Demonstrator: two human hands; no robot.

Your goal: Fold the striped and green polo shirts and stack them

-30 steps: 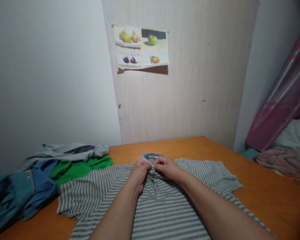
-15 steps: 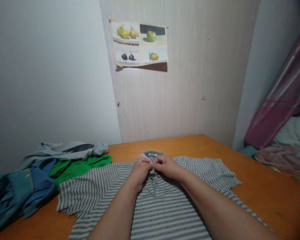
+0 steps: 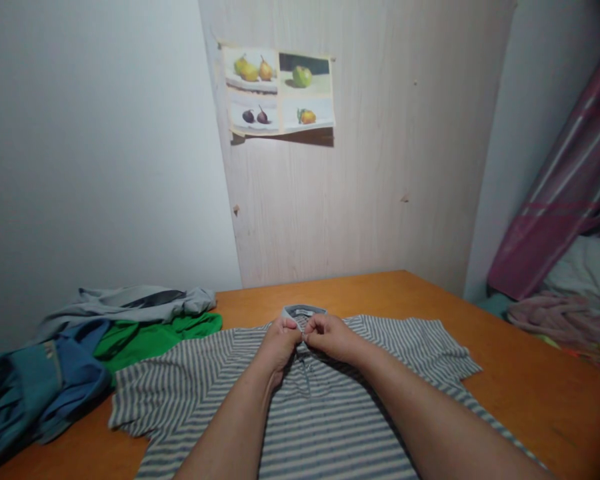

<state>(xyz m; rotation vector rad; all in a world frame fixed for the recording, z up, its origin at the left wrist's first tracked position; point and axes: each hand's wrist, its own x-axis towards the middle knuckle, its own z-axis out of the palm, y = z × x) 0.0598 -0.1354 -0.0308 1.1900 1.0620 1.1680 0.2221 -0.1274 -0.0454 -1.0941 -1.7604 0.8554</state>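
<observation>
A grey-and-cream striped polo shirt [image 3: 330, 427] lies spread front up, its collar pointing away from me and both short sleeves stretched out sideways. Just below the collar [image 3: 287, 312], my left hand [image 3: 281, 343] pinches the edge of the neck opening. My right hand [image 3: 330, 338] has thumb and forefinger pressed together on the same placket, almost touching the left fingertips. Whether a button sits between the fingers is too small to make out. Under the hands the lower placket [image 3: 306, 377] shows.
Rumpled clothes lie left on the orange table [image 3: 370, 290]: a grey garment [image 3: 150, 303], a green one [image 3: 145, 340] and a blue-teal one [image 3: 30, 383]. A fruit-picture sheet [image 3: 280, 93] hangs on the wall behind. Right of the table are a pink curtain [image 3: 540, 220] and bedding [image 3: 560, 319].
Both hands stay at the neck opening with only slight finger movement. The view has shifted very slightly; the shirt and the other clothes lie as before.
</observation>
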